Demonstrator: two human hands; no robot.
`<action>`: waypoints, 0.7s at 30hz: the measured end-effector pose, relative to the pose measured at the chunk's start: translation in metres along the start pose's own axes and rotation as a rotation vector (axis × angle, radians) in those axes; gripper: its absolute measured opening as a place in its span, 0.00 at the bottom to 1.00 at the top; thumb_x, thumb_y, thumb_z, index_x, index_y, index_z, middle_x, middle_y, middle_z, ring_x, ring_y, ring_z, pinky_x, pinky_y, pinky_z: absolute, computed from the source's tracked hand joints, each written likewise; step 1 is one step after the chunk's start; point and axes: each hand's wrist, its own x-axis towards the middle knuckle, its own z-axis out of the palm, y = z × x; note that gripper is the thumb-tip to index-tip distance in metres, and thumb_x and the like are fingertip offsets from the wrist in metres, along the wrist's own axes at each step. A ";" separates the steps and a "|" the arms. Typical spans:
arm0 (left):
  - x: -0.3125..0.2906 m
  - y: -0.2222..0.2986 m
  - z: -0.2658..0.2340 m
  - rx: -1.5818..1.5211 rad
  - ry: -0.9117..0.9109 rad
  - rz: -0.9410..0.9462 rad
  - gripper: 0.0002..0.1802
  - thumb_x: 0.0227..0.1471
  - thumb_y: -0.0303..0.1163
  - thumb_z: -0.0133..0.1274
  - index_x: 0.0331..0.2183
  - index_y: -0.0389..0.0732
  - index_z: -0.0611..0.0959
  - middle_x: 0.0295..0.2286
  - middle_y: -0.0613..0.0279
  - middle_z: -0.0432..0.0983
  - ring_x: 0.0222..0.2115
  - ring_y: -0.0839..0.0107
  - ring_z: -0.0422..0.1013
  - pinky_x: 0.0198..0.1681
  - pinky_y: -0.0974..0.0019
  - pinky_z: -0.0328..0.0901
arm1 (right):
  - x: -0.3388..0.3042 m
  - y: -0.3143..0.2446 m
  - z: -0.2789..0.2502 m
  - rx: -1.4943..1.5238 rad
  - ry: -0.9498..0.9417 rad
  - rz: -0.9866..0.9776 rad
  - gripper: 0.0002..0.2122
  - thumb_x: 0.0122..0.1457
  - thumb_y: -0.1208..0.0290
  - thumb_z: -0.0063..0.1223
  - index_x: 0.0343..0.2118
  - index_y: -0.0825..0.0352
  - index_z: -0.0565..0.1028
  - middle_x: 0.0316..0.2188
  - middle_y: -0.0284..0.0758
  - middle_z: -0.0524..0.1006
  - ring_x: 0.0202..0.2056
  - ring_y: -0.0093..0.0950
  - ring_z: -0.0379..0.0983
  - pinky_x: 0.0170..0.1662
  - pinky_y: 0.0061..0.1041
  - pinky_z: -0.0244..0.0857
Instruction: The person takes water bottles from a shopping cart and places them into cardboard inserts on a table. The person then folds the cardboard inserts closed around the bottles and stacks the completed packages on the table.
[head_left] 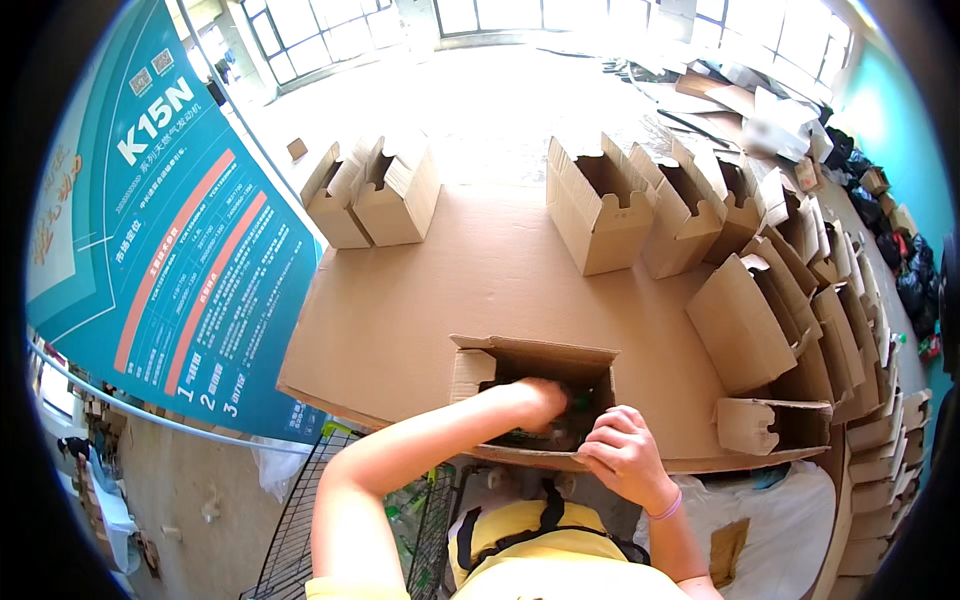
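Note:
An open cardboard box (540, 352) stands at the near edge of the cardboard-covered table, right in front of me. Down inside it reaches my left hand (543, 403), its fingers blurred and partly hidden. Some clear and green items, possibly bottles, lie dimly under and beside that hand; I cannot make out whether it holds one. With bent fingers, my right hand (625, 455) grips the box's near right corner; a pink band circles the wrist.
Two open boxes (400, 205) stand at the far left, and several more (600, 210) line the far right and right side. One box (775, 425) lies near the right corner. A teal banner (190, 270) leans at the left. Below is a wire cart (300, 520) with green bottles.

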 end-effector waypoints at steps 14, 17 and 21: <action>-0.121 0.002 0.133 -0.965 1.341 -0.336 0.22 0.43 0.33 0.67 0.42 0.38 0.82 0.33 0.53 0.81 0.36 0.57 0.76 0.44 0.59 0.69 | -0.011 -0.011 0.046 0.402 0.457 0.599 0.16 0.50 0.76 0.63 0.43 0.69 0.75 0.35 0.38 0.82 0.44 0.35 0.76 0.53 0.30 0.66; -0.112 -0.009 0.113 -0.746 1.312 -0.480 0.27 0.40 0.31 0.68 0.45 0.37 0.80 0.31 0.55 0.80 0.39 0.61 0.77 0.46 0.64 0.68 | -0.008 -0.004 0.055 0.427 0.491 0.710 0.18 0.52 0.75 0.62 0.47 0.69 0.73 0.40 0.39 0.80 0.46 0.33 0.75 0.53 0.29 0.65; -0.110 -0.023 0.067 -0.235 1.617 -0.450 0.34 0.38 0.31 0.69 0.49 0.38 0.76 0.39 0.55 0.78 0.47 0.57 0.72 0.57 0.52 0.61 | -0.001 0.003 0.069 0.146 0.560 0.584 0.26 0.52 0.75 0.62 0.56 0.69 0.67 0.51 0.43 0.74 0.52 0.34 0.72 0.56 0.29 0.63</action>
